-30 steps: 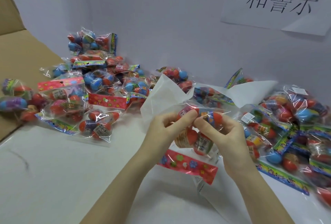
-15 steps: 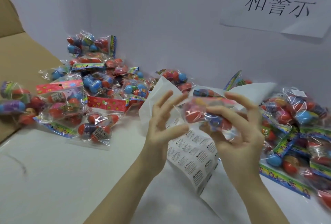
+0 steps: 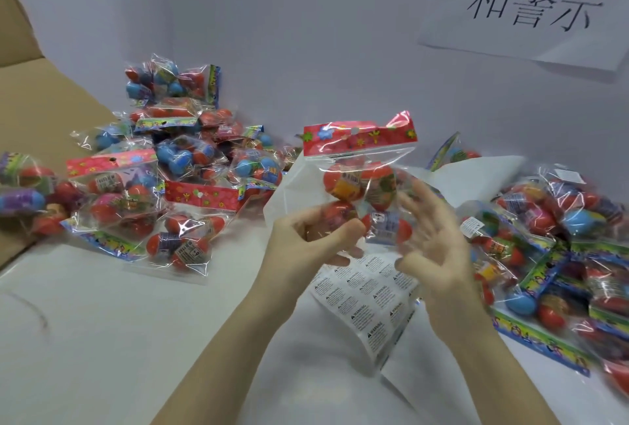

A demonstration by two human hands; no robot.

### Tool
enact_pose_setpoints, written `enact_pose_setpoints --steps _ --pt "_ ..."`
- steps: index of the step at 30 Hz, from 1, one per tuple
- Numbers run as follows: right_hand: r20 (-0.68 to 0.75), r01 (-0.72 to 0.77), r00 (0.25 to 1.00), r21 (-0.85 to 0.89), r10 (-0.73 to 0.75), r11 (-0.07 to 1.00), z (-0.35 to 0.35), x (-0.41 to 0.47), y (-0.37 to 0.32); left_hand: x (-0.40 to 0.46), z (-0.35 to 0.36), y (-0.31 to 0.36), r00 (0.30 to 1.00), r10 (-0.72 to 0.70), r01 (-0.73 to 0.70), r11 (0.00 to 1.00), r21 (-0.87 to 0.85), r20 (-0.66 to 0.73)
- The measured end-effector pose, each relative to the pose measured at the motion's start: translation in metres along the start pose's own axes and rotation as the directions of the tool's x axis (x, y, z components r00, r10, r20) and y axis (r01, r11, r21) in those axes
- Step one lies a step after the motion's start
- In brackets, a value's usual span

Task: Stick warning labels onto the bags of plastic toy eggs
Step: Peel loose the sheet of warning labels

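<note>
Above the table I hold up a clear bag of plastic toy eggs (image 3: pixel 366 193), upright, its red flowered header on top. My left hand (image 3: pixel 306 244) grips the bag's lower left corner, thumb pressed across the front. My right hand (image 3: pixel 439 254) has its fingers spread and straight against the bag's right side. Under both hands a sheet of warning labels (image 3: pixel 364 298) lies flat on the white table. I cannot see a label on the face of the bag turned towards me.
A heap of egg bags (image 3: pixel 170 169) fills the left back of the table beside a cardboard box (image 3: pixel 30 101). More egg bags (image 3: pixel 561 241) crowd the right side. White backing paper (image 3: pixel 483 176) lies behind the hands. A paper sign (image 3: pixel 531 6) hangs on the wall.
The bag has been turned over: its red header hung low a second ago and now stands on top. My right hand has gone from pinching the bag to spread fingers.
</note>
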State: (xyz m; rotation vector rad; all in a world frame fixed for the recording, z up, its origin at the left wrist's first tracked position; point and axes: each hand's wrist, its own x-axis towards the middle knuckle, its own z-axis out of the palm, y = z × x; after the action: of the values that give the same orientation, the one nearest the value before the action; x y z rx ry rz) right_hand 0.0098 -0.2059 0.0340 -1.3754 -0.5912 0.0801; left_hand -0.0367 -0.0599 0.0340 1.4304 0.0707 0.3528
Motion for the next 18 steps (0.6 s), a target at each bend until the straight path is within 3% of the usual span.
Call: enact_pose_setpoints --steps 2,3,5,7,12,18 --pt "0.151 -0.148 0.982 0.243 0.113 0.959 -0.0047 0.0017 -0.0034 0.0012 0.0014 -0.0024 0.999 0.047 -0.045 0.995 0.088 -0.026" --pt "0.194 -0.161 0.974 0.22 0.118 0.962 -0.0046 0.0027 -0.004 0.001 0.0024 -0.0022 0.998 0.063 -0.061 0.993 0.1 -0.021" --pt "0.134 -0.123 0.984 0.051 0.115 0.991 -0.0013 0.0033 -0.0011 -0.0002 0.0037 -0.0022 0.997 0.076 -0.077 0.993 0.085 0.014" --pt "0.004 -0.108 0.994 -0.009 0.108 0.994 0.0017 0.0039 0.0019 -0.0005 0.0033 -0.0012 0.995 0.076 -0.081 0.995 0.064 0.071" --pt "-0.127 -0.114 0.985 0.046 0.119 0.992 -0.0011 0.0042 -0.0005 0.0013 0.0023 -0.0027 0.998 0.019 -0.021 0.998 0.051 0.053" --pt "-0.075 -0.208 0.973 0.12 0.218 0.971 -0.0039 0.0039 -0.0062 0.0 0.0021 -0.0017 0.999 -0.05 0.051 0.997 -0.058 0.022"
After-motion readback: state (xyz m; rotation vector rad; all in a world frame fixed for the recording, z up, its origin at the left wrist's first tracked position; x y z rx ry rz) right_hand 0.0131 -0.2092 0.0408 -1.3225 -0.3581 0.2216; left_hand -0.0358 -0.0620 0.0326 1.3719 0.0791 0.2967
